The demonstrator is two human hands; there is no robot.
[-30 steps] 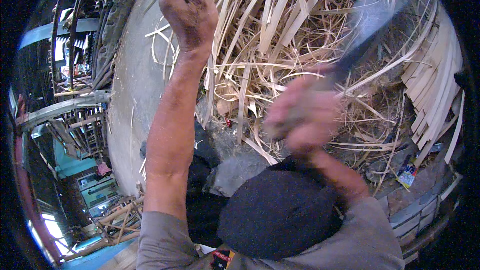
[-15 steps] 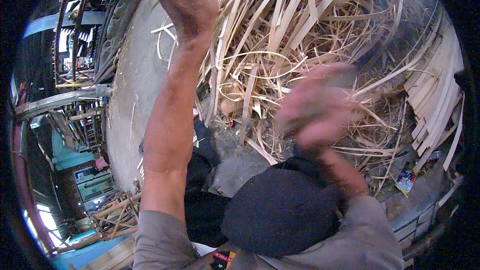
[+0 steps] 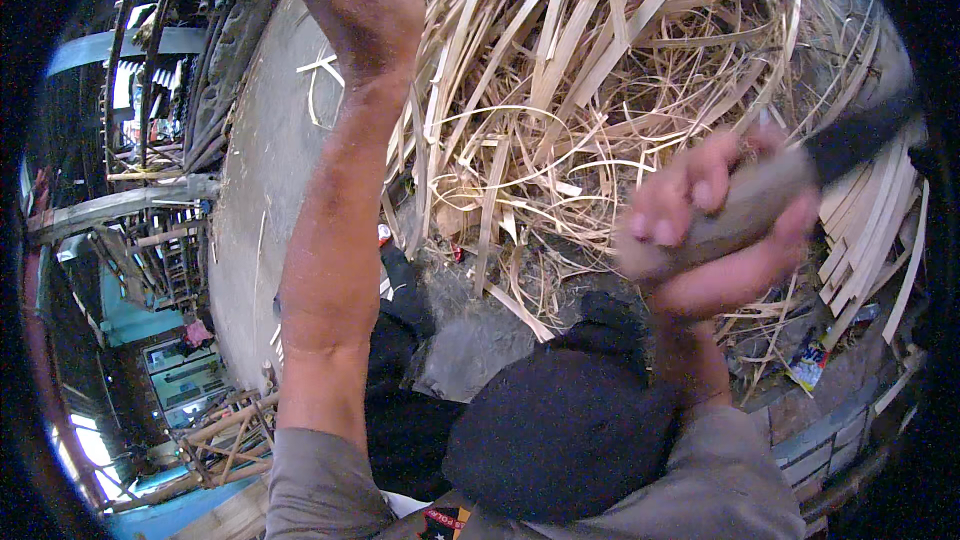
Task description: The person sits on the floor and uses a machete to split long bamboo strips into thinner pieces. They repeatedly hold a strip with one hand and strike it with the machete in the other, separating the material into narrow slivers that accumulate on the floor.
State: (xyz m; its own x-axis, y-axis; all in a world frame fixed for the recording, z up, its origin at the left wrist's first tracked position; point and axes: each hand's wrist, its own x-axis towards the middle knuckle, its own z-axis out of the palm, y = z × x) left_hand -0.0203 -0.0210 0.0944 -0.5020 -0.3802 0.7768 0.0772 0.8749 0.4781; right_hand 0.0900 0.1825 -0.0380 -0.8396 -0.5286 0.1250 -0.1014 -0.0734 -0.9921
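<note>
The right hand [image 3: 715,230] is clamped on a blurred knife handle [image 3: 740,215], while the left hand [image 3: 360,5] grips something unclear above the heap of bamboo strips [image 3: 600,90].

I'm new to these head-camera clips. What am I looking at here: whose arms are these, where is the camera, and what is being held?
The camera sits on the person's head and looks down through a fisheye lens, so straight edges bend. Both arms are the wearer's own. The left hand reaches up to the top edge, closed on something I cannot make out. The right hand, blurred, grips the pale handle of a tool whose dark blade runs off to the right. Ahead lies a big heap of pale split strips, like bamboo, beside a grey concrete surface. A dark cloth covers the lap.
</note>
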